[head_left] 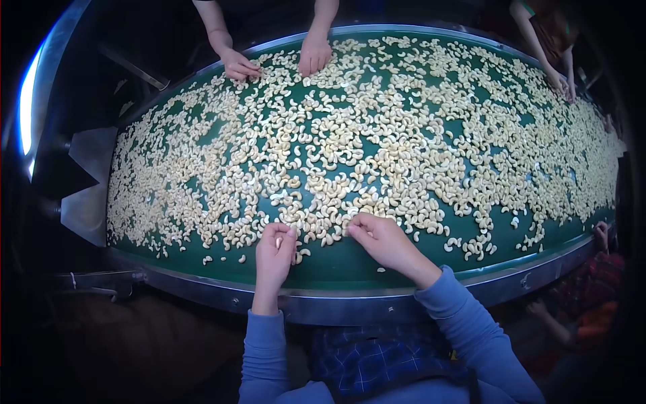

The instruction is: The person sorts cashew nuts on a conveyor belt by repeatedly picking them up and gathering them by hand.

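Pale cashew nuts [397, 158] lie spread over a green conveyor belt [330, 266]. At the belt's near side, my left hand [272, 259] is closed with its fingers curled, and a cashew [278, 242] shows between them. To its right, my right hand [387, 246] reaches in from the near edge with thumb and forefinger pinched together at the border of the nuts. Whatever those fingertips may hold is too small to make out. Several loose cashews lie between and around both hands.
A metal rail [336, 306] runs along the near edge. Metal guide plates [86, 215] stand at the left end. Across the belt, another person's hands [315, 55] touch nuts; other people's hands [562, 84] are at far right and a hand [601, 236] at near right.
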`<action>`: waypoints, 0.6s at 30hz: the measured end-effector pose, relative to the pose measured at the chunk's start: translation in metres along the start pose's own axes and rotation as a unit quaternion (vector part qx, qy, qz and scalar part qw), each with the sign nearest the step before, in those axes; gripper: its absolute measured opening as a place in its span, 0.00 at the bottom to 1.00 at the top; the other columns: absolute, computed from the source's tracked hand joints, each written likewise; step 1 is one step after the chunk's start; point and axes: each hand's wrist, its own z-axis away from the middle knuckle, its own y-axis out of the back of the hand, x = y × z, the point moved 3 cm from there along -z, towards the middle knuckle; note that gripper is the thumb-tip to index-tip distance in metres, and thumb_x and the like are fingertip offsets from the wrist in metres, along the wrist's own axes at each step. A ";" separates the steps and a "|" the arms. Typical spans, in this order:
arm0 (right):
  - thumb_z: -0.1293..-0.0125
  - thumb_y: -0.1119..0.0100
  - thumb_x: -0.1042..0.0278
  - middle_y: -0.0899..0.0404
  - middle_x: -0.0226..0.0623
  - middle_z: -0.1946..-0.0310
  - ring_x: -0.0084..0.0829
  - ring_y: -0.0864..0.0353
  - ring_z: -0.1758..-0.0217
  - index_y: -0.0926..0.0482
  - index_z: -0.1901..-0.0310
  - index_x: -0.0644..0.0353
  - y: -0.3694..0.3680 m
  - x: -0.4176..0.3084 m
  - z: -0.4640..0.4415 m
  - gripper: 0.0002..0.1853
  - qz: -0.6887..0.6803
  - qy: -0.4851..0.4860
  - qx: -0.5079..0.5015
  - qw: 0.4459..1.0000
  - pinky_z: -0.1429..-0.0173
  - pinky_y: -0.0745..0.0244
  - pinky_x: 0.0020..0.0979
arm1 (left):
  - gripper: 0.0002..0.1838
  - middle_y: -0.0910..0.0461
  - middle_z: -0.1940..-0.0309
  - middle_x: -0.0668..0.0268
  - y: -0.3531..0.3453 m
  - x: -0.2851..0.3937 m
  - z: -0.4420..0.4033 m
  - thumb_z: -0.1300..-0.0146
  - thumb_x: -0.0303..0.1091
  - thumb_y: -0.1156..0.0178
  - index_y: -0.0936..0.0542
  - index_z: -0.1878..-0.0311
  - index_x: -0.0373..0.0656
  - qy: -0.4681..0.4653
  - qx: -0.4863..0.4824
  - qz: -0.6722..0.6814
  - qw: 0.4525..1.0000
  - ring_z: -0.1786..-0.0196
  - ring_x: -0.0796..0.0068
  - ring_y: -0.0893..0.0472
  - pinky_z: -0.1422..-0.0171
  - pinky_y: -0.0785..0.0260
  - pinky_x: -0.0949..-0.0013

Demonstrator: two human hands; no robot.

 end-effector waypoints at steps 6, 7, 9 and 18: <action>0.28 0.46 0.62 0.16 0.41 0.69 0.35 0.16 0.65 0.21 0.57 0.63 0.031 0.005 0.028 0.12 -0.031 -0.027 -0.009 0.999 0.59 0.23 0.34 | 0.07 0.19 0.68 0.49 -0.040 0.017 0.000 0.33 0.32 0.41 0.25 0.59 0.38 -0.099 0.070 -0.379 0.917 0.62 0.44 0.19 0.59 0.28 0.50; 0.28 0.47 0.62 0.16 0.40 0.68 0.34 0.16 0.66 0.21 0.57 0.63 0.036 0.008 0.033 0.12 -0.040 -0.049 -0.015 0.998 0.60 0.23 0.33 | 0.07 0.19 0.68 0.49 -0.042 0.018 0.001 0.33 0.32 0.42 0.25 0.59 0.37 -0.102 0.066 -0.381 0.917 0.62 0.44 0.19 0.59 0.28 0.50; 0.28 0.47 0.63 0.15 0.39 0.68 0.31 0.16 0.66 0.21 0.57 0.62 0.044 0.015 0.040 0.11 -0.061 -0.063 -0.014 0.996 0.61 0.23 0.32 | 0.07 0.19 0.68 0.49 -0.040 0.015 -0.001 0.33 0.31 0.42 0.25 0.59 0.37 -0.109 0.060 -0.385 0.915 0.62 0.44 0.19 0.59 0.28 0.50; 0.28 0.46 0.64 0.17 0.35 0.66 0.21 0.20 0.65 0.21 0.58 0.63 0.066 0.008 0.074 0.11 -0.200 -0.013 0.033 0.979 0.59 0.25 0.27 | 0.13 0.23 0.68 0.66 -0.115 0.024 0.050 0.25 0.41 0.50 0.27 0.52 0.40 0.121 -0.325 0.441 0.828 0.76 0.85 0.28 0.74 0.39 0.82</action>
